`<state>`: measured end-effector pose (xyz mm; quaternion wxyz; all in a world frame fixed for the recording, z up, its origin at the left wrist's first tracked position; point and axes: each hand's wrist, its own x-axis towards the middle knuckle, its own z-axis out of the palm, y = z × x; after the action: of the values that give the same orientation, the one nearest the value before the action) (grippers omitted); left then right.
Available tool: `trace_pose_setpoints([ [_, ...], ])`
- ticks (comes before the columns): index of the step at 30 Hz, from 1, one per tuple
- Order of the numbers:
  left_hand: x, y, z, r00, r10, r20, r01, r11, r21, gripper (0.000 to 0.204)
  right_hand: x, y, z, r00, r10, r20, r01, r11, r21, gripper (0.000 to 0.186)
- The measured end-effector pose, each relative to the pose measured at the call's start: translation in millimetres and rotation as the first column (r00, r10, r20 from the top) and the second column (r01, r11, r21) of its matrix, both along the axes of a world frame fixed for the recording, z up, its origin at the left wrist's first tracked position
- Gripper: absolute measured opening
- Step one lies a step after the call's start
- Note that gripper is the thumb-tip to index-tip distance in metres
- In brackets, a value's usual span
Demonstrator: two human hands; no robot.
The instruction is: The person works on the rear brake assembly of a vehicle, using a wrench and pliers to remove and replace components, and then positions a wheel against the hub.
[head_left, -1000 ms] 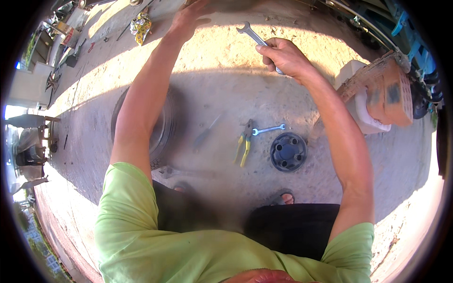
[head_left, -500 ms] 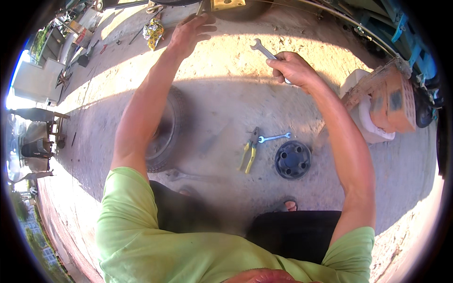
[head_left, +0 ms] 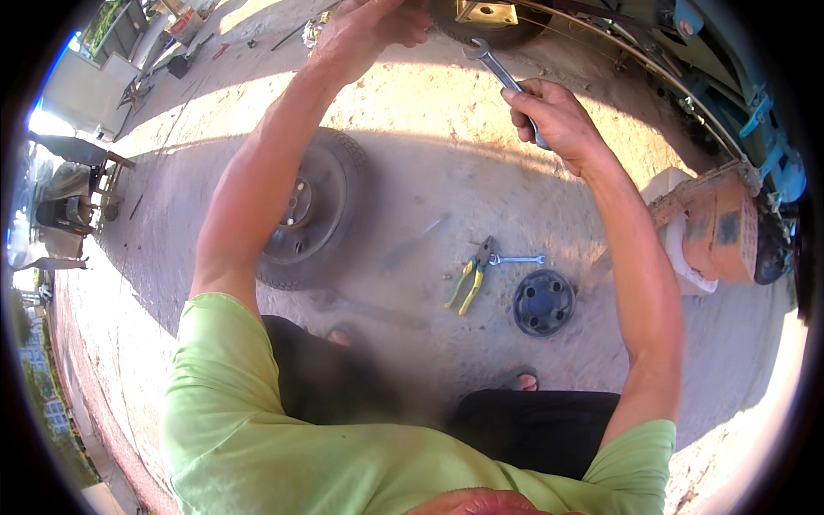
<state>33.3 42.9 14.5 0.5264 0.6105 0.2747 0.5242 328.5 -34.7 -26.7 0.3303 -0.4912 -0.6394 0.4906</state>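
Note:
My right hand (head_left: 556, 120) is closed around the shank of a steel open-end wrench (head_left: 506, 75), its forked jaw pointing up and left. At the upper edge is my left hand (head_left: 369, 36), partly cut off by the rim; its fingers are smeared, so whether they hold anything cannot be made out. Just right of it, under the vehicle, a yellowish metal plate (head_left: 493, 14) with holes shows in front of a dark round part. Below on the ground lie pliers with yellow-and-black handles (head_left: 471, 279), a smaller wrench (head_left: 519, 259) and a round black cap (head_left: 543, 303) with several holes.
A wheel with its tire (head_left: 343, 202) lies left of centre, partly behind my left forearm. Orange hollow bricks (head_left: 708, 232) are stacked at the right, beside the blue vehicle frame (head_left: 757, 113). Chairs (head_left: 73, 202) stand at the far left. My feet rest on the concrete.
My right hand, still gripping the wrench, has shifted slightly right. My left hand has moved up toward the upper edge. The view has shifted, and more of the wheel shows.

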Motion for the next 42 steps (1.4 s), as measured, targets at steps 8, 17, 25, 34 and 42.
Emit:
trace_pose_setpoints([
  [8,-10.3,-10.6,8.7,0.978,0.149,-0.144,-0.144,0.989,0.039,0.024,-29.2,-1.1,14.4,0.853,-0.018,-0.522,-0.117,0.967,-0.224,0.023],
  [17,-15.8,-13.3,5.9,0.996,0.039,-0.077,-0.042,0.998,-0.040,0.024,-81.0,23.0,10.8,0.380,-0.247,-0.892,-0.314,0.872,-0.375,0.021],
  [25,-40.3,-19.8,9.9,0.992,0.097,-0.075,-0.099,0.995,-0.023,0.027,-83.6,39.2,27.5,0.101,-0.216,-0.971,-0.461,0.855,-0.238,0.020],
  [34,-45.0,-20.0,52.7,0.956,0.287,0.055,-0.292,0.942,0.165,0.026,-71.9,55.7,38.0,0.059,-0.217,-0.974,-0.475,0.853,-0.219,0.019],
  [42,-8.3,-16.4,120.4,0.934,0.218,-0.284,-0.117,0.936,0.331,0.024,-70.6,59.1,36.2,0.128,-0.201,-0.971,-0.430,0.871,-0.237,0.017],
])
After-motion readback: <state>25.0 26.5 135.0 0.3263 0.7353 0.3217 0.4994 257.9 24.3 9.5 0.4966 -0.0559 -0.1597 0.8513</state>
